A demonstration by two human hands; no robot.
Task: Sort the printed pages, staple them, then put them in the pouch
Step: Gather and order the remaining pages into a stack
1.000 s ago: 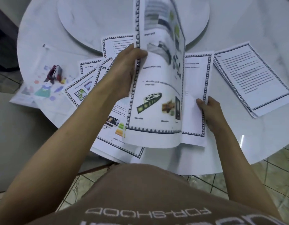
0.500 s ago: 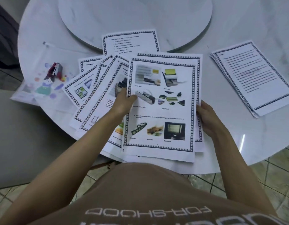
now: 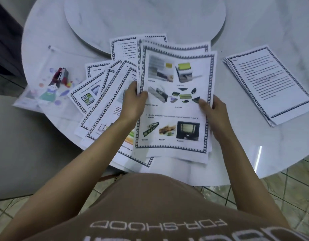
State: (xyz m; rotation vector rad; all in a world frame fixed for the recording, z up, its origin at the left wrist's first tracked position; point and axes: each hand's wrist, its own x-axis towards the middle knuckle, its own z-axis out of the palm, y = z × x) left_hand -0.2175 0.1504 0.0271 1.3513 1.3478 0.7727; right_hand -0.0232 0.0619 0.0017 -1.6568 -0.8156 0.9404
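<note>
Sorting goes best if both side edges are squared before this sheaf joins a pile. Left hand (image 3: 134,101) pinches the left edge of the picture pages (image 3: 174,108); right hand (image 3: 215,113) grips the right edge, thumb on top. These pages are at the near middle of the table (image 3: 272,23), long axis running away from the person, top edge farthest.

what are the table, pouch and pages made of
The table looks like polished white marble or marble-look stone: grey veins, a glare streak near its edge. The pouch is probably soft clear plastic with printed cartoons; the table shows through. The pages look like thin matte paper; they curl and fan.
</note>
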